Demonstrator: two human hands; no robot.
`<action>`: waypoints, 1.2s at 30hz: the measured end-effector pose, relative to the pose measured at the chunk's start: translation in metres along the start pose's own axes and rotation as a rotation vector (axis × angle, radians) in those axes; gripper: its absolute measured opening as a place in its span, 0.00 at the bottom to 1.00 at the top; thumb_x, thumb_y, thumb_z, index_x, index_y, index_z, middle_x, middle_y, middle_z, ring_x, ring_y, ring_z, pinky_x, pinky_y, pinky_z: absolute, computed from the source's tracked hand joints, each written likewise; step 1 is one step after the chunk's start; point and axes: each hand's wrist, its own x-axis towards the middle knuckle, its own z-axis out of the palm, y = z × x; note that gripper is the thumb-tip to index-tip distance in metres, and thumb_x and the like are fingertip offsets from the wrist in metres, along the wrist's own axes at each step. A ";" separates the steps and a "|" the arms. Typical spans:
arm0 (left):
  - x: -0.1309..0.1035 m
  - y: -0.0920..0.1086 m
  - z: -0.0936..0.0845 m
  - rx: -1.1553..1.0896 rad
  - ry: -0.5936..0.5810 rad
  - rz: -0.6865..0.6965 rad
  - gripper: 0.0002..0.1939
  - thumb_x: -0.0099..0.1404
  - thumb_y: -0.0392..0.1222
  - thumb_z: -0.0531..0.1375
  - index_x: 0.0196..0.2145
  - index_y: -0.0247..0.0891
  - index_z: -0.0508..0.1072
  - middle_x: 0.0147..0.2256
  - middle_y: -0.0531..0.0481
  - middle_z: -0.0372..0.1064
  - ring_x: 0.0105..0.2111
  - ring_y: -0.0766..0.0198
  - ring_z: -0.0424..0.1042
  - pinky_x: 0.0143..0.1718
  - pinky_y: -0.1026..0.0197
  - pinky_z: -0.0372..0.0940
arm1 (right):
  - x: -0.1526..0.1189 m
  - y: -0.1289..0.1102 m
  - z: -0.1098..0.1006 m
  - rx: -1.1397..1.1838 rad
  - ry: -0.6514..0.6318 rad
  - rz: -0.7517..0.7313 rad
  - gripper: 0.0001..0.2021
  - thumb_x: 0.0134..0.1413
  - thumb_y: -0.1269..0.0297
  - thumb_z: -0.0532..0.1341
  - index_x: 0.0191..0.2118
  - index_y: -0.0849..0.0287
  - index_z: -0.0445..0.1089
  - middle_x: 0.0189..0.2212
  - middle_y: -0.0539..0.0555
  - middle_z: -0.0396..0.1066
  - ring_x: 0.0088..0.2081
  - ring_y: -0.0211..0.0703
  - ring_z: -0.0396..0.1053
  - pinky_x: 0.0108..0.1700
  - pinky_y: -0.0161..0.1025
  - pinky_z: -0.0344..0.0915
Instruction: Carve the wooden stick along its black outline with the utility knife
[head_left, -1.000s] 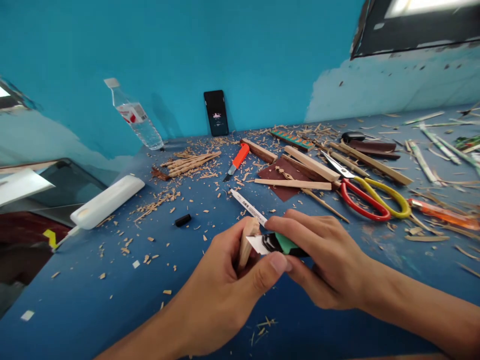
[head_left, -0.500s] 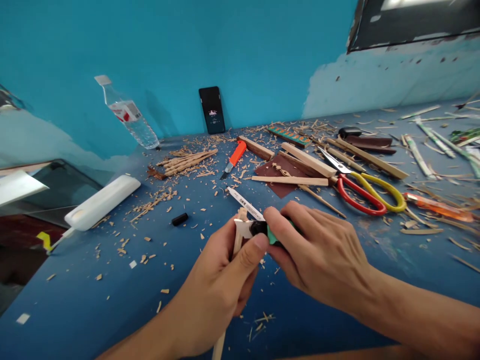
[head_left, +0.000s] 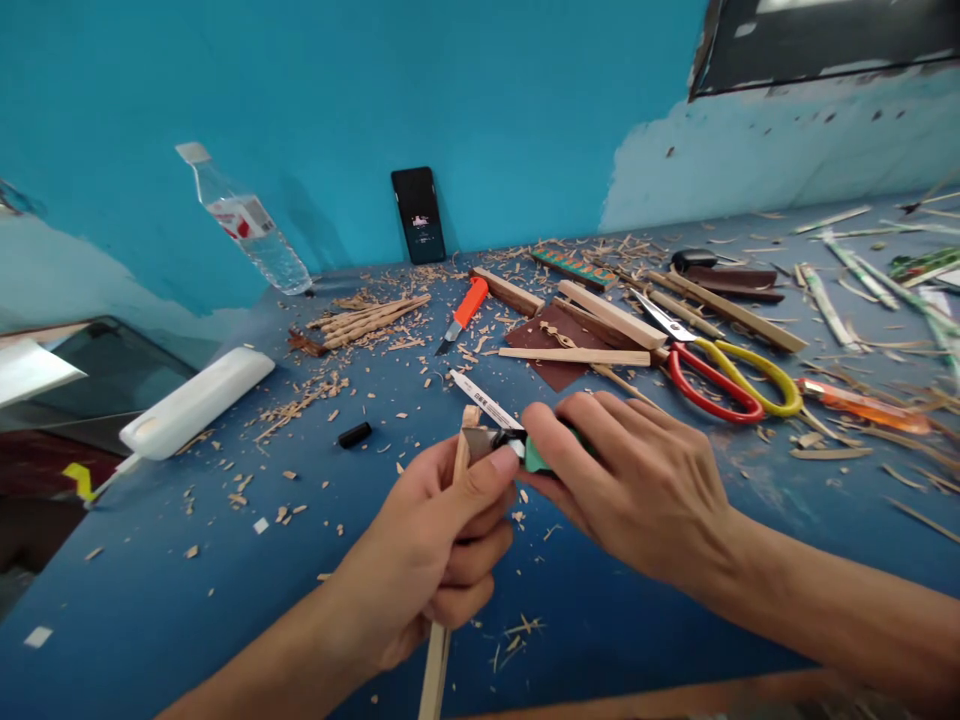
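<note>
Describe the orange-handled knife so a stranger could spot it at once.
Start at the black phone propped against the turquoise wall. Just in front of it, slightly right, on the blue table, lies the orange-handled knife among wood shavings. It alone has a bright orange handle with a short dark blade.

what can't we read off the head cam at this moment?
- Knife: handle buried in the right hand; only its green front and blade show.
- Wooden stick: middle wrapped by the left hand, lower end cut off by the bottom edge.
- Blade contact on the stick: covered by the left thumb.
- Pen: print too small to read.
- Phone: screen content too small.
</note>
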 end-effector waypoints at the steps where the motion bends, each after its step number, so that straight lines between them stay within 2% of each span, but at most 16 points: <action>1: -0.001 0.000 -0.001 0.014 -0.002 0.004 0.23 0.67 0.50 0.67 0.32 0.43 0.54 0.20 0.67 0.43 0.15 0.79 0.33 0.10 0.82 0.41 | 0.001 0.002 0.001 0.031 0.014 0.030 0.13 0.72 0.56 0.55 0.52 0.59 0.65 0.32 0.52 0.71 0.29 0.46 0.69 0.28 0.44 0.56; 6: -0.003 0.003 -0.003 0.088 -0.082 -0.031 0.22 0.68 0.47 0.66 0.35 0.46 0.52 0.18 0.68 0.41 0.14 0.78 0.33 0.11 0.81 0.42 | 0.002 0.013 0.005 0.415 -0.006 0.273 0.13 0.74 0.55 0.51 0.51 0.58 0.64 0.42 0.54 0.74 0.34 0.42 0.72 0.27 0.40 0.55; 10: -0.004 0.006 -0.003 0.019 -0.136 -0.052 0.21 0.68 0.47 0.66 0.34 0.45 0.53 0.18 0.67 0.43 0.15 0.77 0.36 0.11 0.78 0.45 | 0.000 0.013 0.003 0.616 -0.090 0.256 0.13 0.74 0.55 0.52 0.52 0.58 0.64 0.36 0.51 0.72 0.32 0.40 0.69 0.30 0.39 0.56; 14: -0.007 0.010 -0.005 -0.096 -0.209 -0.114 0.15 0.69 0.46 0.63 0.35 0.45 0.57 0.18 0.65 0.46 0.15 0.76 0.39 0.12 0.77 0.45 | -0.002 0.010 0.003 0.747 -0.134 0.234 0.13 0.75 0.57 0.49 0.50 0.59 0.65 0.30 0.47 0.69 0.27 0.36 0.64 0.30 0.37 0.57; 16: -0.007 0.010 -0.007 -0.100 -0.202 -0.142 0.14 0.69 0.45 0.63 0.36 0.45 0.58 0.19 0.65 0.46 0.15 0.76 0.38 0.13 0.78 0.44 | -0.004 0.010 0.005 0.769 -0.118 0.215 0.13 0.76 0.59 0.48 0.50 0.59 0.66 0.30 0.47 0.70 0.27 0.36 0.66 0.30 0.37 0.57; 19: -0.005 0.007 -0.008 -0.059 -0.171 -0.085 0.14 0.67 0.46 0.64 0.37 0.44 0.59 0.21 0.63 0.48 0.17 0.76 0.42 0.13 0.79 0.46 | -0.006 0.013 0.007 0.675 -0.053 0.131 0.13 0.74 0.58 0.50 0.51 0.60 0.66 0.32 0.50 0.71 0.29 0.38 0.68 0.30 0.38 0.57; 22: -0.003 0.004 -0.008 0.056 -0.145 -0.040 0.17 0.66 0.48 0.66 0.45 0.48 0.62 0.23 0.62 0.53 0.18 0.75 0.48 0.12 0.78 0.51 | -0.007 0.015 0.008 0.555 -0.002 0.028 0.15 0.71 0.55 0.54 0.52 0.60 0.68 0.30 0.49 0.67 0.26 0.40 0.62 0.29 0.40 0.55; 26: -0.003 0.000 -0.003 0.219 -0.096 -0.001 0.21 0.67 0.51 0.67 0.50 0.49 0.62 0.20 0.66 0.51 0.16 0.78 0.44 0.14 0.79 0.48 | -0.007 0.014 0.009 0.575 -0.049 -0.005 0.15 0.71 0.56 0.54 0.51 0.62 0.67 0.29 0.49 0.65 0.25 0.39 0.60 0.28 0.40 0.53; 28: -0.003 -0.001 -0.001 0.268 -0.077 0.054 0.21 0.66 0.52 0.68 0.49 0.47 0.64 0.20 0.66 0.50 0.16 0.79 0.43 0.14 0.78 0.46 | -0.007 0.014 0.008 0.625 -0.076 -0.007 0.14 0.72 0.56 0.52 0.49 0.62 0.67 0.29 0.50 0.64 0.25 0.39 0.59 0.27 0.40 0.52; 31: -0.003 -0.005 0.002 0.293 -0.072 0.131 0.17 0.65 0.48 0.70 0.42 0.44 0.65 0.19 0.67 0.47 0.16 0.79 0.42 0.14 0.76 0.43 | -0.006 0.012 0.008 0.701 -0.120 -0.015 0.16 0.74 0.54 0.48 0.48 0.61 0.65 0.30 0.50 0.64 0.26 0.39 0.58 0.27 0.40 0.52; 33: -0.003 -0.009 0.002 0.304 -0.059 0.160 0.16 0.66 0.48 0.69 0.38 0.44 0.64 0.19 0.66 0.43 0.16 0.78 0.40 0.14 0.75 0.41 | -0.005 0.012 0.007 0.740 -0.154 -0.017 0.17 0.75 0.53 0.46 0.48 0.60 0.64 0.30 0.50 0.64 0.26 0.40 0.58 0.27 0.39 0.52; 36: -0.006 -0.013 0.002 0.401 0.008 0.219 0.17 0.69 0.52 0.65 0.35 0.43 0.60 0.21 0.65 0.44 0.17 0.77 0.42 0.16 0.73 0.43 | -0.004 0.010 0.005 0.787 -0.205 -0.026 0.18 0.76 0.51 0.43 0.46 0.59 0.62 0.30 0.50 0.65 0.27 0.40 0.60 0.27 0.39 0.52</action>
